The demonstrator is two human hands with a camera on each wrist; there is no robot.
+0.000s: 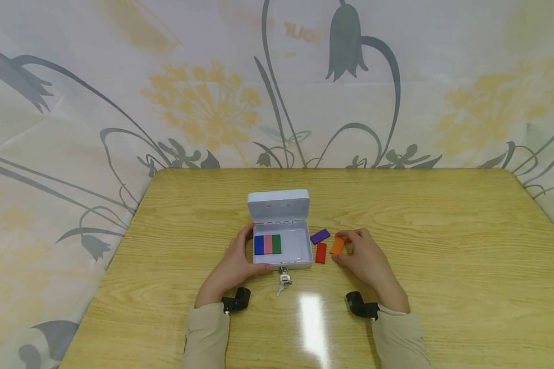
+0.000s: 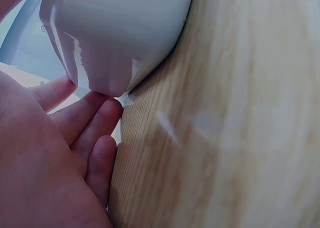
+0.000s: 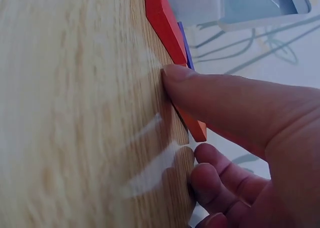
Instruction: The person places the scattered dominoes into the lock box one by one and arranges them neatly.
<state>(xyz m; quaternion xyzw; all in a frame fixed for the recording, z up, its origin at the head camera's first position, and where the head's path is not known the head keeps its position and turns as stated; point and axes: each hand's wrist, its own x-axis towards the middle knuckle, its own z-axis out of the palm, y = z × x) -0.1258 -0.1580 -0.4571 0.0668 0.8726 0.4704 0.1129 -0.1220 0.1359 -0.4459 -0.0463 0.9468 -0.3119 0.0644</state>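
A small white metal cash box (image 1: pixel 297 243) stands on the table with its lid (image 1: pixel 279 207) raised. Inside, at its left, a blue block (image 1: pixel 259 245), a pink block (image 1: pixel 268 244) and a green block (image 1: pixel 276 244) lie side by side. My left hand (image 1: pixel 233 262) grips the box at its left side, thumb on the front wall. In the left wrist view its fingertips touch a box corner (image 2: pixel 110 62). To the right, my right hand (image 1: pixel 365 257) pinches an orange block (image 1: pixel 337 245) between thumb and fingers, at the tabletop. Beside it lie a red block (image 1: pixel 320 253) and a purple block (image 1: pixel 320 236).
Keys (image 1: pixel 283 279) hang from the lock at the front of the box. The wooden table (image 1: pixel 466 246) extends on both sides, and a floral-patterned cloth (image 1: pixel 203 82) rises behind its back edge. Black wrist cameras sit by both sleeves.
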